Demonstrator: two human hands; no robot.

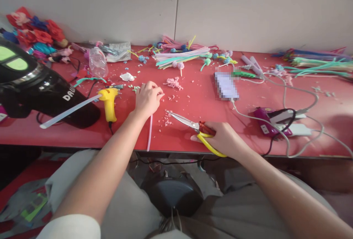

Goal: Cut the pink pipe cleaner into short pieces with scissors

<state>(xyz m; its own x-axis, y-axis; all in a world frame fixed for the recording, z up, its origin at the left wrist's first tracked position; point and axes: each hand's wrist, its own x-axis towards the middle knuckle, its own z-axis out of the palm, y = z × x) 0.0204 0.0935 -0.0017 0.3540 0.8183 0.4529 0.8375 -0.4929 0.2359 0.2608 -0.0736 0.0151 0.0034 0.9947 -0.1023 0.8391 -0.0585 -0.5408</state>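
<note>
Steel scissors (194, 125), handles yellow and red, sit in the wrapped fingers of the right hand (225, 138). Over the table (193, 101), a slim lilac stem (149, 134) runs beneath the left hand (147, 101), its fingers curled, grip unclear.

One left hand (148, 98) and one right hand (222, 138) show, with one pair of scissors (199, 125), one glue gun (109, 107), one clear bottle (98, 63) and one black appliance (59, 84). Pink clippings (173, 83) and fuzzy stems (183, 56) are too many to count.

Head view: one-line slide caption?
Right hand holding scissors near scattered pink clippings on a red table, left hand near a pink strip.
</note>
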